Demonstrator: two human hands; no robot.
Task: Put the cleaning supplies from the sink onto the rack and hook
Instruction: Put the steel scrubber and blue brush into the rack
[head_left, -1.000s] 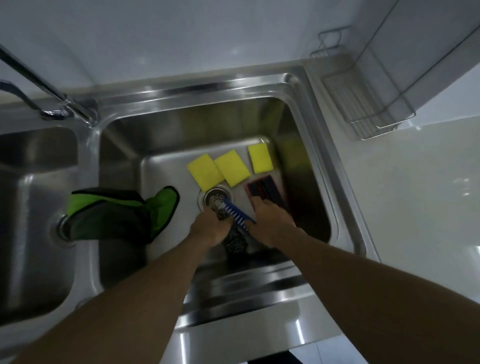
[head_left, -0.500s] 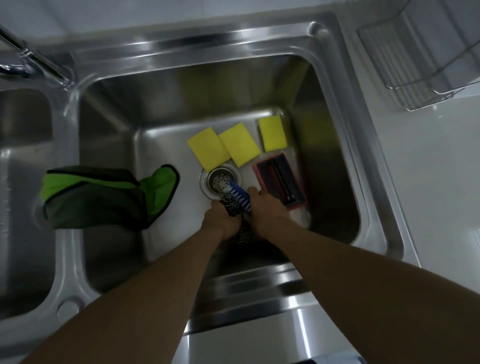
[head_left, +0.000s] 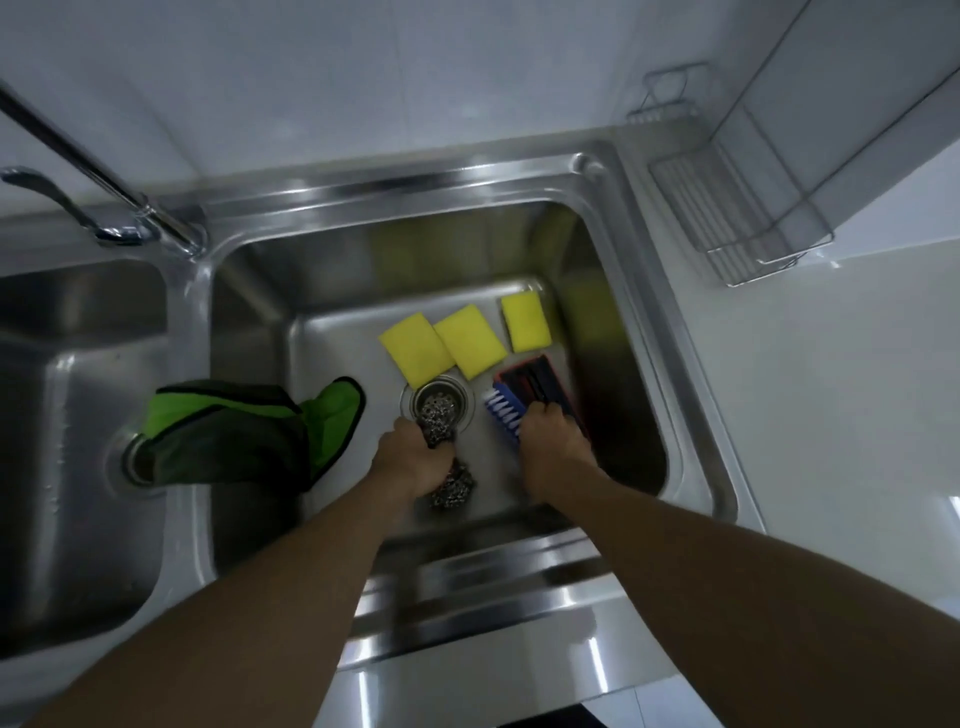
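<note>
Steel scourer (head_left: 439, 427) clutched in left hand (head_left: 411, 461), blue brush (head_left: 502, 417) in right hand (head_left: 554, 446)

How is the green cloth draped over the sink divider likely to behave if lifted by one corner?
Probably floppy: the green cloth sags and folds over the sink divider. It looks thin, so likely light, though heavier if wet, which the picture cannot show. It may slide off the smooth steel when tugged.
</note>
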